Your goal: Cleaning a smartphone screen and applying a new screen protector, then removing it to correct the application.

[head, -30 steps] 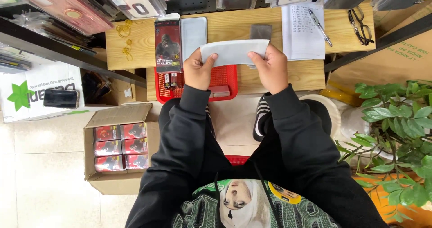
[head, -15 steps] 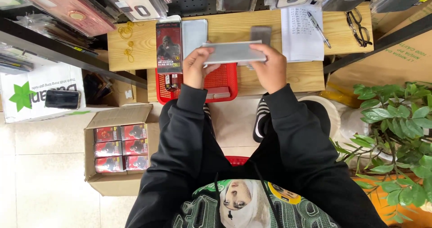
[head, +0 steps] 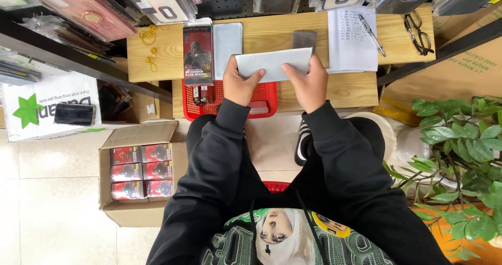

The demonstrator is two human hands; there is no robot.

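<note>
Between my two hands sits a flat pale envelope [head: 274, 63], held level just above the wooden tabletop [head: 272, 35]; my left hand [head: 238, 84] has its grip clamped on the left end, thumb on top, and my right hand [head: 308, 82] is closed on the right end the same way. I judge the step to be holding it up for handling; being thin and wide, it would call for an even pinch at both ends so it does not bend.

Just beside it on the tabletop lie a dark red box [head: 197, 53], a grey sleeve [head: 227, 42], and a small dark pad [head: 304, 37] partly behind the envelope; a red basket [head: 266, 95] sits under my wrists.

Farther off are a sheet of paper [head: 350, 40] with a pen [head: 371, 35], and glasses [head: 418, 32]. My fingers beneath the envelope are hidden; whether anything is inside it I cannot tell.
</note>
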